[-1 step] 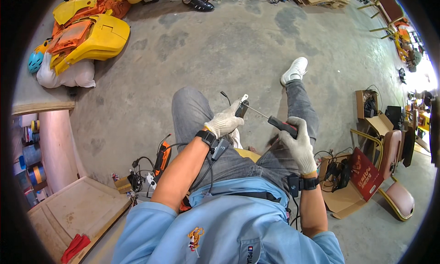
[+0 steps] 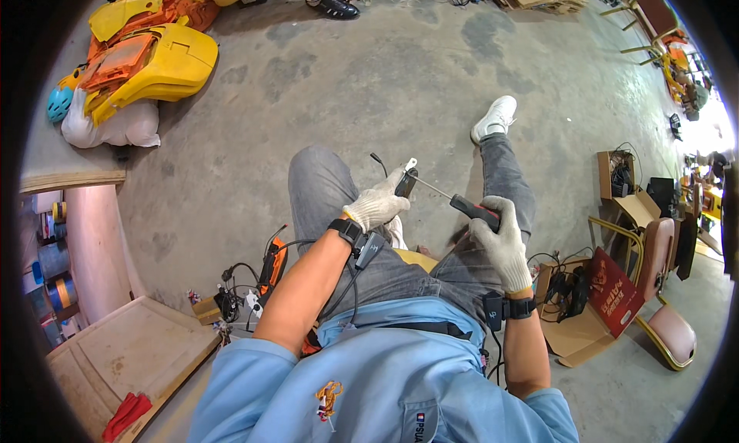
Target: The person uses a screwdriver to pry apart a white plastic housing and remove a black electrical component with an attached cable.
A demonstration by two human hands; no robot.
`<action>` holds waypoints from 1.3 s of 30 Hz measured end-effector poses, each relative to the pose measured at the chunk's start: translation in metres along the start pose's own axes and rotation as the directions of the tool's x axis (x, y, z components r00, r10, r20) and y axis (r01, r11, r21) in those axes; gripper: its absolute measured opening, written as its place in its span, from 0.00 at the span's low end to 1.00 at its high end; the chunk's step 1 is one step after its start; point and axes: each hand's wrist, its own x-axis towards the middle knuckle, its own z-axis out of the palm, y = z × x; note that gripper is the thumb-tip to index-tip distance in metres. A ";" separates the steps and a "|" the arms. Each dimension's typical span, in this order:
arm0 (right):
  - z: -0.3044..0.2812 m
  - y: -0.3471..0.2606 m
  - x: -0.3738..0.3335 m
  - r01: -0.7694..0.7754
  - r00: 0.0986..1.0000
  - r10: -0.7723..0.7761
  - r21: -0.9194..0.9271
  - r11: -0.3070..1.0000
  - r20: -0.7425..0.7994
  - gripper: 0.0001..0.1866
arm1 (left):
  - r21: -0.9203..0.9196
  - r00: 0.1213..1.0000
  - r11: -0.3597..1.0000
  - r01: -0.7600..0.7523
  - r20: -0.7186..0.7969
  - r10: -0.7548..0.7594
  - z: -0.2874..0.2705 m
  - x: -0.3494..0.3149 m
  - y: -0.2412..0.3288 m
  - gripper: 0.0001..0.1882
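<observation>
My left hand [image 2: 377, 205], in a white knit glove, is closed around a small black device [image 2: 406, 184] with a pale tab at its top end. Just beyond its fingers a short black cable end [image 2: 377, 158] sticks up. In my gloved right hand [image 2: 499, 243] is a screwdriver [image 2: 466, 207] with a black and red handle. Its thin metal shaft points left, and the tip meets the upper part of the device. Whether the tip sits in a screw is too small to tell. Both hands are above my lap, over grey trousers.
Cables and an orange-black tool [image 2: 273, 264] lie by my left leg. An open cardboard box [image 2: 573, 343] with black cables stands at my right, beside a chair [image 2: 671, 335]. Yellow and orange plastic shells [image 2: 181, 62] are piled far left. A wooden board [image 2: 131, 358] lies near left.
</observation>
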 end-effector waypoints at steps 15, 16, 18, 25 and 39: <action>-0.014 -0.027 0.013 -0.550 0.831 0.463 0.326 0.769 0.309 0.22 | 0.029 1.000 1.000 0.011 0.019 -0.011 -0.002 -0.002 -0.004 0.50; -0.011 -0.030 0.011 -0.549 0.831 0.464 0.327 0.769 0.307 0.22 | 0.030 1.000 1.000 0.008 0.020 -0.009 -0.001 -0.001 -0.004 0.50; 0.000 -0.035 0.004 -0.425 0.905 0.401 0.280 0.860 0.142 0.19 | 0.014 1.000 1.000 0.016 0.013 -0.016 -0.001 0.000 -0.005 0.50; -0.003 -0.029 0.008 -0.389 0.921 0.369 0.300 0.871 0.122 0.22 | 0.025 0.999 1.000 0.015 0.040 -0.016 -0.003 -0.002 -0.003 0.50; 0.000 -0.013 0.002 -0.389 0.920 0.372 0.182 0.903 0.122 0.22 | 0.002 0.998 0.999 0.051 0.045 -0.051 -0.002 -0.002 -0.001 0.50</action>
